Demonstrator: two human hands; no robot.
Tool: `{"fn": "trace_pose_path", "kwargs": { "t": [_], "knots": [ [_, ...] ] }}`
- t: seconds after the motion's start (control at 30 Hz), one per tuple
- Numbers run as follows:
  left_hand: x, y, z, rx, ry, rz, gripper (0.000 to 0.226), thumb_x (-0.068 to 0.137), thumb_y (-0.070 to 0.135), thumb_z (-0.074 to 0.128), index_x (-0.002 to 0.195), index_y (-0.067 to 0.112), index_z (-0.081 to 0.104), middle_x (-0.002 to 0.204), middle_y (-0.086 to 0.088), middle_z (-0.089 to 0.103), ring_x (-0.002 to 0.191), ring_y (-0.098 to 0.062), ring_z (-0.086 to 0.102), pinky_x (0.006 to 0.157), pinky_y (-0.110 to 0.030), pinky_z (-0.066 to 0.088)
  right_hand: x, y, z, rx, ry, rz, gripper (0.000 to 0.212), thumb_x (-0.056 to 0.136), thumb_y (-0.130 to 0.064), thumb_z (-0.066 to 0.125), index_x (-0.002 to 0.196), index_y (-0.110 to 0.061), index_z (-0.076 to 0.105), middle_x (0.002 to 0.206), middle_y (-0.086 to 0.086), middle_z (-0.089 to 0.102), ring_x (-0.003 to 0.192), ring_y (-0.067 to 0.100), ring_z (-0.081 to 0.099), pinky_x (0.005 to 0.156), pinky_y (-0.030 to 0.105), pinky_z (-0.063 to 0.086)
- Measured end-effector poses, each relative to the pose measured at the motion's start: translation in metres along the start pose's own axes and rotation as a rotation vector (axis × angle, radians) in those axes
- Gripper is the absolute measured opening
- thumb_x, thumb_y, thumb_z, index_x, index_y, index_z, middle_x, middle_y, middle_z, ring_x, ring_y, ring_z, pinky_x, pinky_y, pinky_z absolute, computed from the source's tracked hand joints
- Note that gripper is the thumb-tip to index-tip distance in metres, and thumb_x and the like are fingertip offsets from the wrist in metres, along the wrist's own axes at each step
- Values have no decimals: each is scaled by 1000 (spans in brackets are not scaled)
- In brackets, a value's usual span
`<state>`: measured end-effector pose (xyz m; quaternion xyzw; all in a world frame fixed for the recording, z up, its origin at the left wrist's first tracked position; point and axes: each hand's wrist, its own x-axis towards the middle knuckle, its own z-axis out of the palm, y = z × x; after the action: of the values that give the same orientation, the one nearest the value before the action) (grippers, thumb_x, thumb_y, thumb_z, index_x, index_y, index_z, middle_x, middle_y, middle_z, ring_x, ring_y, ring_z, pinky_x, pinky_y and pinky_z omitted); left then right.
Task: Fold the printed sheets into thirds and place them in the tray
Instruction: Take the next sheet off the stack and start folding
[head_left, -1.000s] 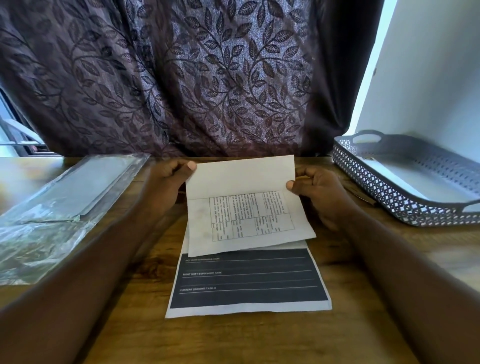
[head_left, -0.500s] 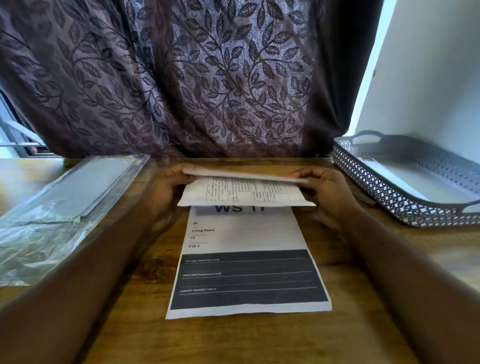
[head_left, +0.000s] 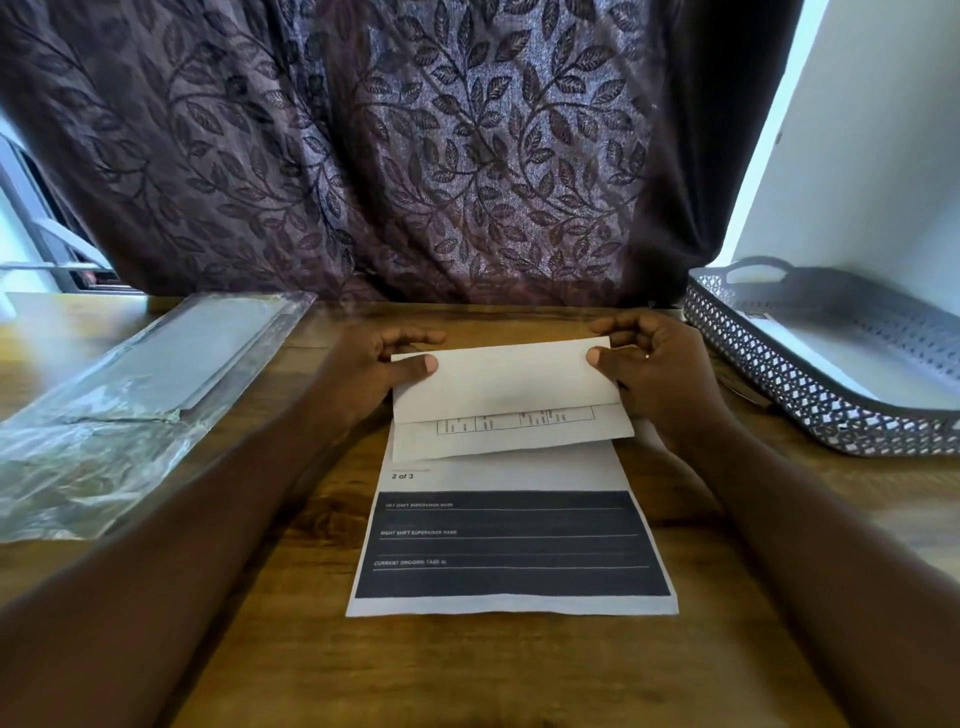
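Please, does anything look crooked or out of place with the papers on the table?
Slightly. The folded sheet, pinched by the left hand and right hand, is tilted relative to the flat sheet; its upper flap leaves a printed strip uncovered.

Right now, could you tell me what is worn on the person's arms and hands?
Both forearms are bare: no sleeves, gloves or watch. A small glint on the right hand may be a ring; the left hand is bare.
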<state>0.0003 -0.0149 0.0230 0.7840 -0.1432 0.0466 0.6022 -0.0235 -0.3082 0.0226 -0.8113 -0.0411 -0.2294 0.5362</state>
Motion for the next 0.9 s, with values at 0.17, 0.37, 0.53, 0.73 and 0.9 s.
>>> {"fn": "trace_pose_path", "kwargs": {
  "t": [0.17,0.37,0.53,0.73,0.9],
  "knots": [
    [0,0,7,182,4,80,8,89,13,71,95,13,76,96,1,76,87,-14,72,71,-20,58,-3,-5,5,-150,49,-110,23,85,-13,77,101,-27,68,99,-6,70,88,8,65,76,28,58],
    [-6,4,17,270,-9,234,4,86,19,76,88,23,77,87,11,76,83,-4,70,74,-20,54,-13,-18,19,-632,-159,-507,21,95,-29,60,112,-19,68,109,-1,71,98,15,63,88,40,52],
    [-11,10,30,453,-73,455,14,84,35,71,90,25,77,84,15,74,77,-5,69,72,-29,57,-28,-34,42,-746,-309,-614,24,99,-37,43,102,-29,66,93,-10,71,85,13,64,99,42,42],
    [-8,8,27,439,-99,364,9,85,20,77,85,28,75,84,11,74,79,-6,68,80,-35,58,-21,-37,35,-801,-367,-593,21,102,-33,48,96,-28,68,82,-10,68,70,11,58,78,29,33],
    [-2,4,10,365,-79,254,18,84,11,77,79,28,74,81,9,75,78,-10,68,76,-33,54,-10,-27,12,-808,-366,-425,20,101,-33,52,84,-31,62,72,-10,60,68,12,56,64,27,30]
  ]
}}
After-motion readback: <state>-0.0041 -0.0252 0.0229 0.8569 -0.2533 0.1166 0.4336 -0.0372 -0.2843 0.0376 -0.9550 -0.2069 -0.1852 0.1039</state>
